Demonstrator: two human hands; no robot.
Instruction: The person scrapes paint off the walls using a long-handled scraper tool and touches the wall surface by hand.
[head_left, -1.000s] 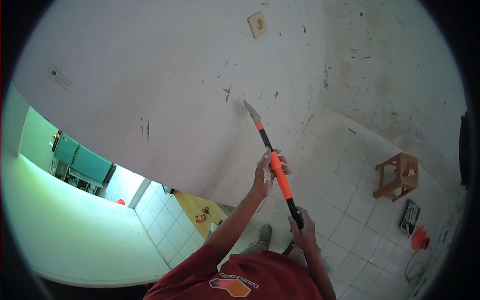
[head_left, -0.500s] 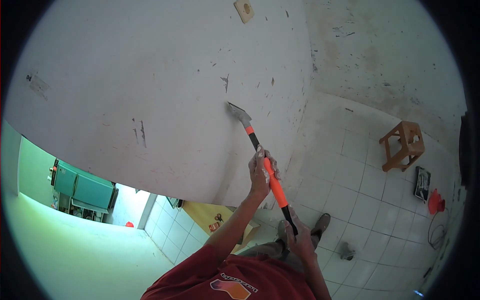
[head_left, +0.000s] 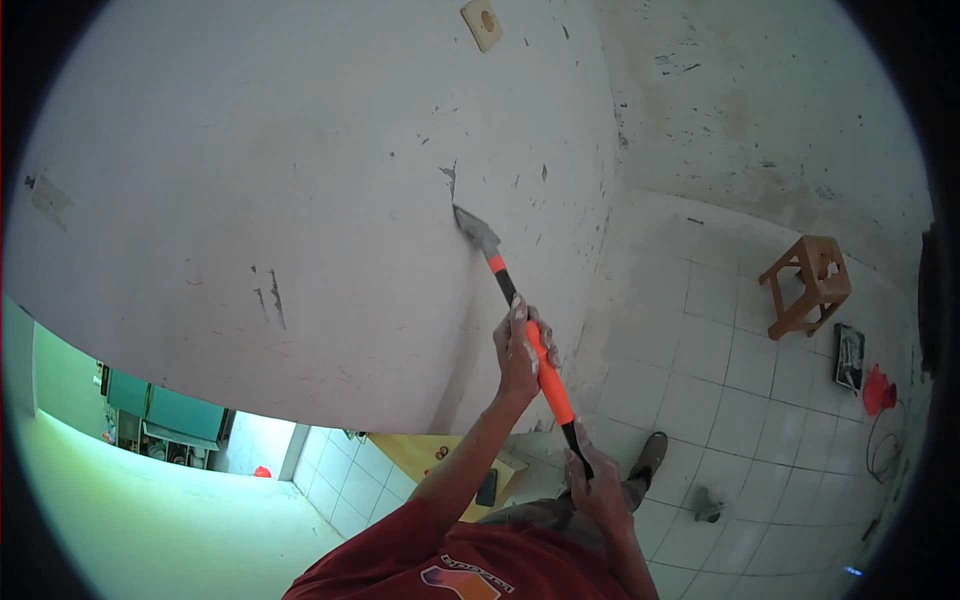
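Observation:
A long-handled scraper (head_left: 555, 385) with an orange and black handle slants up across the white wall (head_left: 330, 200). Its grey blade (head_left: 475, 228) meets the wall just below a dark chipped patch (head_left: 448, 178). My left hand (head_left: 518, 350), dusted with white, is wrapped around the middle of the handle. Lower down, my right hand (head_left: 598, 485) grips the black end of the same handle. Both hands are closed, and fingers partly hide the handle.
A brown plastic stool (head_left: 812, 285) stands on the tiled floor at right, near a black tray (head_left: 848, 357) and a red object (head_left: 878, 390) with a cord. A wall socket (head_left: 482, 24) is above. A yellow-topped table (head_left: 410, 452) stands below the wall's edge.
My view has shifted slightly, so the wall marks sit further left and the table shows less. Both hands keep their hold, and the blade now sits closer to the chipped patch.

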